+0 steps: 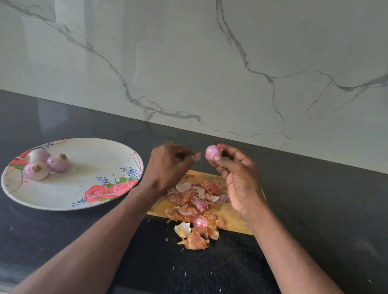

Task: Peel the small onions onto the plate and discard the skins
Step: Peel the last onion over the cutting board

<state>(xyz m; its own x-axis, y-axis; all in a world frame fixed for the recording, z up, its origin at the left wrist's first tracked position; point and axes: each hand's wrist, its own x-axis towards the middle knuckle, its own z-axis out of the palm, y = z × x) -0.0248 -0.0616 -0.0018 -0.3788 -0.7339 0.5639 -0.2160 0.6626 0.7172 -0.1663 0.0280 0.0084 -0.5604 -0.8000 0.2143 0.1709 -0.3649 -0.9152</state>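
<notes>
Our right hand [232,171] grips the onion [212,152]; our left hand [170,160] pinches a skin scrap [197,157], best dropped on the skins pile [197,206].

counter [44,237]: glossy dark stone | wall [229,50]: polished marble | skins [199,209]: papery | board [235,218]: wood

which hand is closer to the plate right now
Left. The left hand hovers just right of the plate rim, pinching a skin scrap; the right hand holds an onion farther right.
</notes>
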